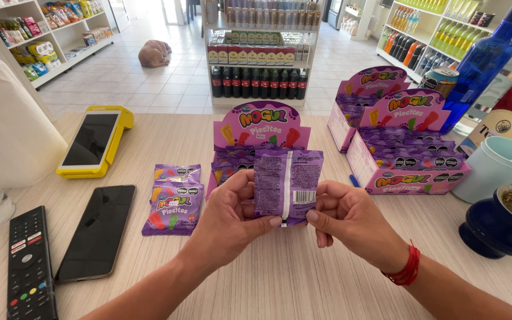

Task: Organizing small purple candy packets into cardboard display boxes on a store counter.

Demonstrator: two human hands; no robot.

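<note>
Both my left hand (229,216) and my right hand (345,216) pinch a purple candy packet (287,185), back side up, above the pale wood-grain counter (280,278). On it lie two more packets (174,200), a black phone (98,231), a remote (29,264) and open display boxes (407,157). Beyond, tiled floor (149,83) and stocked shelves (259,50).

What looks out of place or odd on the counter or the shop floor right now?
A brown dog lies curled on the tiled shop floor between the shelves, unusual for a store. On the counter nothing is spilled or damaged; the purple candy packet held by both hands simply shows its back seam.
</note>
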